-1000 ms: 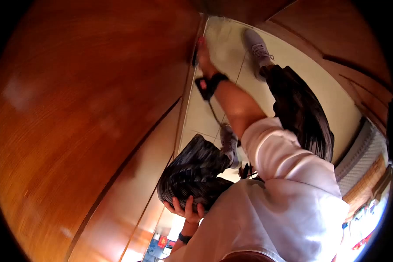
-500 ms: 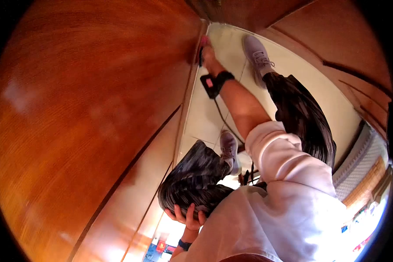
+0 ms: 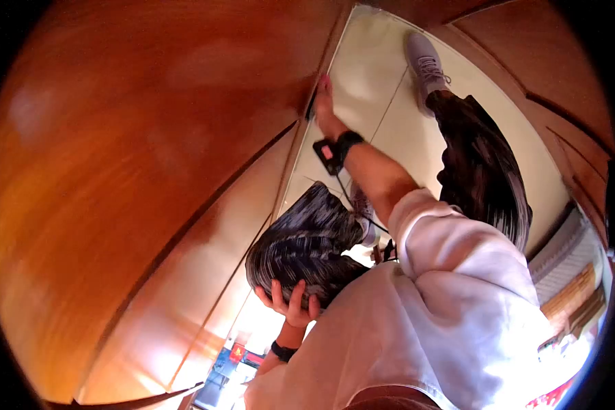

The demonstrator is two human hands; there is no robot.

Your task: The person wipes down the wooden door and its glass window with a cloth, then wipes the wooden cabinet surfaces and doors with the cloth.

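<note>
Nearest the body, the left hand lay on the bent knee, fingers spread, not clenched. Farther out, a small dark object sat between the right hand and the foot of the wooden panel; whether that grip was closed round it could not be told. Judged light and fairly stiff, best held across its back; material and slipperiness unclear.

Large panel at left, panelling at right, floor between, shoes on the floor
</note>
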